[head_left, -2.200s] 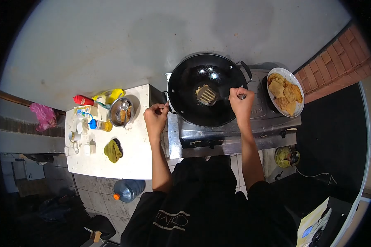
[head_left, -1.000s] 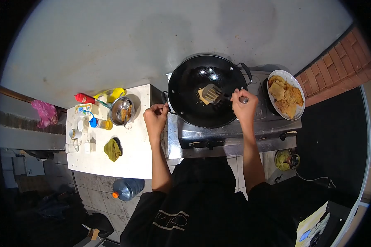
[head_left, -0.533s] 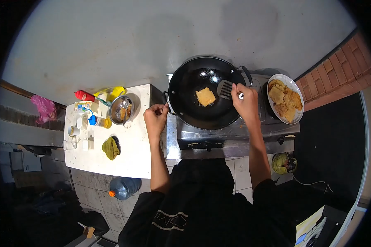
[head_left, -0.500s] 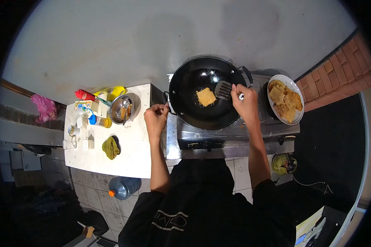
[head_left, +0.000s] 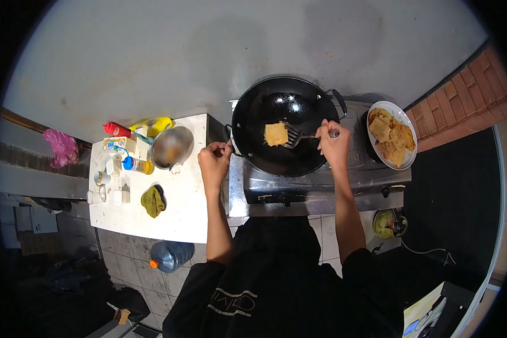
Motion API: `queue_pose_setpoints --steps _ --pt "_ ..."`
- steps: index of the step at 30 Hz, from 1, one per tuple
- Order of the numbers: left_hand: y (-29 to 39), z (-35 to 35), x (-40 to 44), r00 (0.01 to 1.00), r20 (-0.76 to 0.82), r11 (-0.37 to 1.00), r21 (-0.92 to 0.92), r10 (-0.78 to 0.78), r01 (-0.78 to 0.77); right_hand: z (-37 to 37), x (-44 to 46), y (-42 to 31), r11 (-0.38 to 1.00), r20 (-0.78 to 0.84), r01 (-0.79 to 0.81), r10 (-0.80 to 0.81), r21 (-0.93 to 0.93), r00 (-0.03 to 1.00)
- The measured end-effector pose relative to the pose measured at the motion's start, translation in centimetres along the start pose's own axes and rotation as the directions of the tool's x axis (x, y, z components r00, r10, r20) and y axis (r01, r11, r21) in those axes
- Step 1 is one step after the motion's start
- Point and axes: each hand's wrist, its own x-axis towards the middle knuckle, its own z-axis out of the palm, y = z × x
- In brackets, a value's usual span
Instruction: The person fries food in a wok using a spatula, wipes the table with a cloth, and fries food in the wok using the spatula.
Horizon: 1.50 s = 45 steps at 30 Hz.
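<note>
A black wok (head_left: 281, 160) sits on the stove, with a square golden piece of food (head_left: 275, 134) frying in its middle. My right hand (head_left: 333, 143) is closed round the handle of a slotted spatula (head_left: 292, 136), whose blade lies against or partly beneath the right edge of the food. At the wok's left side, my left hand (head_left: 214, 161) grips the small loop handle (head_left: 227, 134) between its fingers and thumb.
An oval white plate (head_left: 414, 152) heaped with fried pieces stands right of the wok on the stove (head_left: 321, 197). On the white table (head_left: 180, 222) at left are a metal bowl (head_left: 187, 135), a green cloth (head_left: 151, 201), a red bottle (head_left: 116, 130) and a blue-capped bottle (head_left: 138, 165).
The spatula has swung down and left to the right edge of the food, which has shifted slightly left. My left hand stays at the wok handle.
</note>
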Motion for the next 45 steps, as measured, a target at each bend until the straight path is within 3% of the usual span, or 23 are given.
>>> queue_pose_setpoints --steps 2,4,7,13,25,45 --pt "-0.1 -0.1 0.0 1.000 0.001 0.999 0.015 0.028 -0.028 0.0 -0.1 0.1 0.999 -0.031 -0.006 0.007 0.032 0.999" --pt "0.1 -0.2 -0.1 1.000 0.003 1.000 0.014 0.017 -0.018 -0.2 0.0 0.5 0.980 -0.092 0.192 -0.195 -0.043 0.976" --pt "-0.2 -0.1 0.0 1.000 0.013 1.000 0.015 0.011 -0.011 -0.7 -0.4 -0.3 0.937 -0.106 0.317 -0.334 -0.149 0.936" --pt "-0.3 0.0 -0.1 1.000 0.012 1.000 0.003 0.000 0.000 -0.3 -1.5 -2.7 0.851 -0.087 0.406 -0.456 -0.334 0.886" --pt "0.0 -0.2 -0.3 1.000 0.004 1.000 0.010 0.010 -0.010 1.7 -1.7 -3.7 0.730 -0.012 0.532 -0.594 -0.430 0.805" --pt "-0.3 -0.1 -0.2 1.000 0.013 1.000 -0.001 -0.002 0.002 3.7 -2.8 -5.2 0.661 0.164 0.667 -0.658 -0.344 0.735"
